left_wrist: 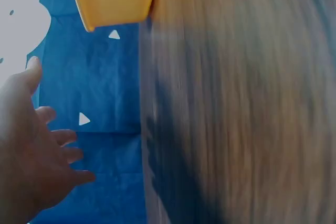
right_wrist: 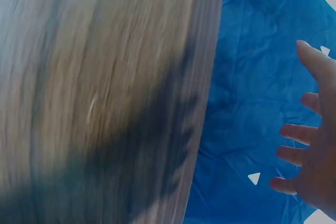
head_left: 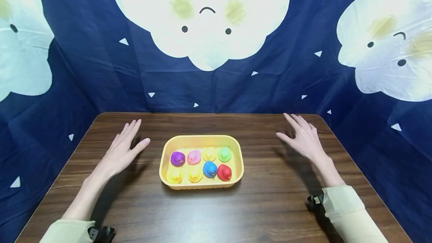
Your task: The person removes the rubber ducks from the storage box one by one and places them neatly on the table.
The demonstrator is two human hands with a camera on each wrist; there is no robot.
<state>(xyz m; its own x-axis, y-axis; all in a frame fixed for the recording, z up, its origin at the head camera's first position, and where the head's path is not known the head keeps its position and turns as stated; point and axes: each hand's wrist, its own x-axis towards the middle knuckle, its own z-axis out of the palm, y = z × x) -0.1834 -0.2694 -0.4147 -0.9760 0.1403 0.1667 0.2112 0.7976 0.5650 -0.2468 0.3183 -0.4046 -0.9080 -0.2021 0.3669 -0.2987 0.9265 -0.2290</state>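
Note:
A yellow bin (head_left: 201, 186) stands mid-table with several small rubber ducks in it. Its back row holds a purple duck (head_left: 177, 158), a pink duck (head_left: 194, 157), a yellow one and a green duck (head_left: 224, 154). In front sit two yellow ducks, a blue duck (head_left: 210, 169) and a red duck (head_left: 224, 172). Left of the bin, my left hand (head_left: 118, 155) hovers with fingers extended and thumb spread, holding nothing. My right hand (head_left: 305, 140) hovers at the right, fingers spread, also holding nothing. The left wrist view catches one end of the bin (left_wrist: 113, 1).
The dark wood table (head_left: 202, 216) ends at a back edge against a blue cloth (head_left: 216, 89) printed with white clouds, which also hangs along both sides. Shadows of both hands fall on the tabletop. Small black devices (head_left: 101, 233) are worn at the wrists.

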